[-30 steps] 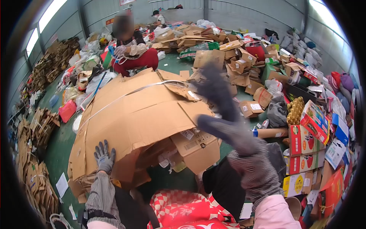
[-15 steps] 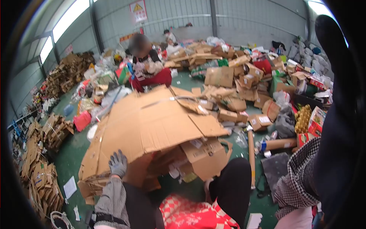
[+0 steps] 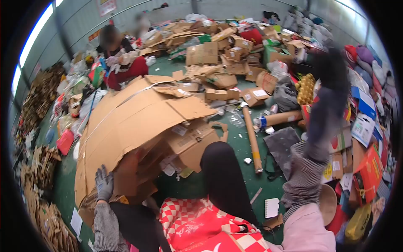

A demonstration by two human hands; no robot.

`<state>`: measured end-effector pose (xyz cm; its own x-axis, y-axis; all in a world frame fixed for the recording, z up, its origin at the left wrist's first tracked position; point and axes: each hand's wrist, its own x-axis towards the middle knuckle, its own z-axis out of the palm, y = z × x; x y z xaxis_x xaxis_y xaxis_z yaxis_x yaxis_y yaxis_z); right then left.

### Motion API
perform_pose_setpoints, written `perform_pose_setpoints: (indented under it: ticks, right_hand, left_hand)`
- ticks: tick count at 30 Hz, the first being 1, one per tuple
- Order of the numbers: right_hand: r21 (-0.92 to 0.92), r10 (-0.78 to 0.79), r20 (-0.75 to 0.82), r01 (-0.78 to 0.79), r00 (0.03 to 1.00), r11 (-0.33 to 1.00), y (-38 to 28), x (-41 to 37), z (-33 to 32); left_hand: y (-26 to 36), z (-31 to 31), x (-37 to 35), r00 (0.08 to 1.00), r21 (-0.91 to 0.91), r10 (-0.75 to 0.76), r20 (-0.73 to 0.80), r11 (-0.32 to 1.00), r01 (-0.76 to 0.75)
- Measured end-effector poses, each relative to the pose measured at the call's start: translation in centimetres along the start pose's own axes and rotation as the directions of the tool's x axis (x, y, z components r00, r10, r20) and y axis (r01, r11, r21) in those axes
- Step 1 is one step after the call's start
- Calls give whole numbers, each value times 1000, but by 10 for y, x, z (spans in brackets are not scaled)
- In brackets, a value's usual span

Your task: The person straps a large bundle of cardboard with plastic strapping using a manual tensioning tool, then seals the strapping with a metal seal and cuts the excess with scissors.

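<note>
My left hand (image 3: pixel 104 183), in a grey glove, rests with its fingers spread against the near left edge of a big flattened cardboard sheet (image 3: pixel 126 113). A pale strap (image 3: pixel 134 97) runs over the top of that sheet. Beneath it, folded cardboard boxes (image 3: pixel 191 140) are tucked between it and my legs. Up at the right, my right hand (image 3: pixel 331 69) in a dark glove is raised in front of the heaped waste, well apart from the cardboard sheet; motion blur smears its fingers.
Past the sheet a person (image 3: pixel 121 59) squats among plastic waste. A cardboard tube (image 3: pixel 252 138) lies on the green floor right of my knee. Egg trays (image 3: pixel 306 89) and mixed boxes pile up at right. Stacked flat cardboard (image 3: pixel 48 210) stands at left.
The view has swung to the right, so the scene sits further left. My raised right hand has come lower and inward. My left hand stays on the cardboard sheet.
</note>
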<state>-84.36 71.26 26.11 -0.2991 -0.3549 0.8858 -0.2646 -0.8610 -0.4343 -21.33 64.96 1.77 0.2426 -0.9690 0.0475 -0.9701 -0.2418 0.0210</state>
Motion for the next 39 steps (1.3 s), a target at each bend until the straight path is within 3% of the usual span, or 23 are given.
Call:
perform_pose_setpoints:
  ticks: [2, 3, 5, 6, 8, 9, 10, 11, 13, 15, 17, 21, 23, 26, 27, 28, 29, 30, 32, 33, 34, 37, 39]
  right_hand:
    - [-118, 326, -76, -333, 942, 936, 80, -43, -35]
    - [8, 560, -169, -567, 811, 824, 141, -89, -63]
    - [-325, 880, -285, -902, 379, 284, 250, -218, -137]
    - [-583, 825, -406, -806, 393, 97, 252, -272, -141]
    - [-596, 858, -436, -801, 272, -48, 303, -412, -184]
    - [-730, 837, -486, -643, 252, -231, 287, -415, -174]
    - [-662, 864, -501, -628, -35, -410, 280, -417, -172]
    - [-649, 856, -514, -630, -50, -426, 275, -416, -165]
    - [-615, 711, -690, -408, -134, -674, 268, -410, -149]
    - [-595, 686, -695, -363, -216, -717, 276, -421, -152]
    - [-629, 670, -729, -250, -140, -736, 286, -432, -152]
    - [-563, 650, -725, -349, -226, -749, 308, -458, -153]
    - [-670, 723, -594, -281, -353, -688, 299, -436, -140]
    - [-785, 797, -448, -249, -405, -567, 275, -451, -104]
    - [-775, 818, -401, -322, -413, -543, 259, -466, -96]
    - [-748, 834, -463, -372, -300, -549, 239, -498, -85]
    - [-668, 796, -516, -433, -317, -606, 220, -514, -78]
    - [-375, 783, -479, -714, -397, -592, 201, -539, -82]
    - [-38, 789, -301, -820, -536, -572, 168, -586, -90]
    - [-181, 808, -186, -789, -559, -588, 158, -592, -101]
    - [-185, 812, -189, -792, -552, -582, 146, -576, -100]
    - [155, 890, 185, -882, -416, -445, 104, -474, -86]
    - [359, 877, 225, -801, -424, -479, 105, -444, -91]
  left_hand:
    - [-9, 7, 4, 1000, 16, 15, -22, 1000, -15]
    - [-7, 4, 3, 1000, 31, 8, -19, 999, -8]
    - [-3, -2, 2, 1000, 48, 14, -3, 999, -14]
    - [-4, -3, 2, 999, 57, 37, -14, 998, -36]
    - [-9, 0, 1, 995, 87, 92, -45, 992, -88]
    - [-14, 3, 2, 991, 97, 112, -68, 990, -105]
    - [-9, 0, 0, 991, 100, 109, -73, 990, -102]
    - [-5, -3, -2, 992, 105, 104, -74, 990, -96]
    - [-8, -1, -1, 991, 109, 116, -71, 988, -108]
    - [-8, -3, 1, 990, 113, 120, -71, 987, -111]
    - [-4, -6, -1, 993, 123, 92, -76, 989, -82]
    - [-21, 11, 4, 981, 131, 119, -154, 986, -99]
    - [-21, 18, 7, 979, 161, 95, -179, 985, -66]
    - [-22, 25, 9, 973, 185, 60, -224, 983, -18]
    - [-24, 26, 10, 970, 186, 52, -237, 982, -8]
    - [-22, 26, 9, 969, 180, 48, -241, 984, -4]
    - [-19, 26, 7, 965, 196, 76, -250, 980, -26]
    - [-17, 26, 6, 961, 212, 103, -258, 976, -48]
    - [-17, 27, 6, 961, 214, 99, -259, 976, -42]
    - [-16, 27, 6, 962, 225, 101, -255, 974, -43]
    - [-15, 26, 5, 961, 217, 98, -259, 975, -41]
    - [-10, 24, 4, 964, 165, 70, -256, 986, -28]
    - [-11, 25, 5, 973, 166, 37, -227, 986, 1]
